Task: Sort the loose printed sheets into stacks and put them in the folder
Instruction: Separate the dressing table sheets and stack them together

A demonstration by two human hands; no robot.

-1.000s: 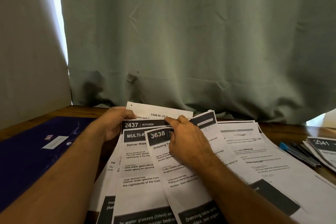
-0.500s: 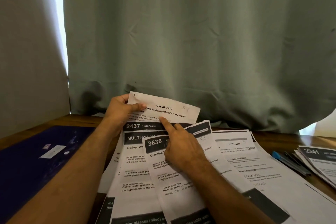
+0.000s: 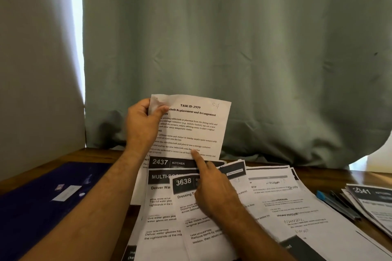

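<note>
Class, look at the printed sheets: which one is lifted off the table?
The sheet headed TASK ID: 2939, held upright by the left hand at its top corner. Sheets 2437 and 3638 lie flat.

head cam | one view, worn on head | faces forward, slightly down | close over table [image 3: 360, 176], curtain [image 3: 233, 48] behind

Two hands: left hand [image 3: 141, 122], right hand [image 3: 214, 189]. One dark blue folder [image 3: 42, 203]. One lifted sheet [image 3: 192, 127], headed 2939. Fanned loose sheets [image 3: 275, 203] on table, at least five, exact count unclear. One separate stack [image 3: 370, 201] at right edge. Few pens [image 3: 337, 203], number unclear.
</note>
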